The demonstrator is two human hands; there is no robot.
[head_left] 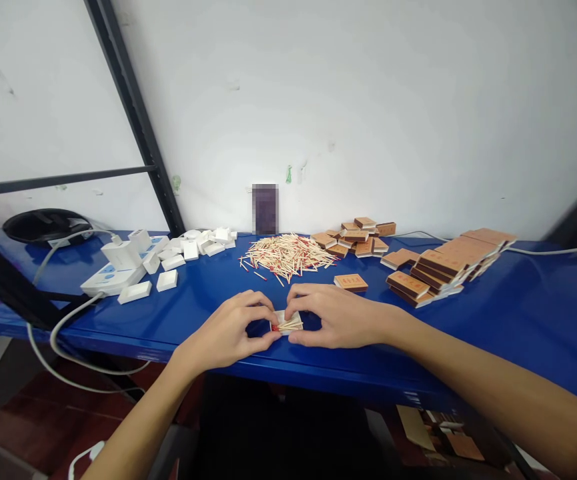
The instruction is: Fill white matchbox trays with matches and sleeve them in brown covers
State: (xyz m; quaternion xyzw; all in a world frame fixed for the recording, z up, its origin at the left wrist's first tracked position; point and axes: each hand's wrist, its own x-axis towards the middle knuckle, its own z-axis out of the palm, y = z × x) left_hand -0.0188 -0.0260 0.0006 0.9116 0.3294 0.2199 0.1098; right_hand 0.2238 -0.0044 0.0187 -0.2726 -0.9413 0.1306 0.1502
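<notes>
You seem to be at the step of settling loose matchsticks (292, 325), pale wood with red heads, into a small white card tray (282, 315) near the front of the blue metal table (168, 313). Your left hand (233, 328) closes thumb and fingers on the tray's left end, by the heads; your right hand (343, 317) curls over the right end, though whether it grips the card or only the sticks you cannot tell. The next move likely calls for light fingertips, squaring the slanted sticks between the walls. Mind the table's front edge, just below your thumbs. Beyond your fingers, the big matchstick heap (288, 257) limits forward room, and a brown cardboard matchbox (351, 283) sits just past your right hand; bare blue surface lies open leftward.
</notes>
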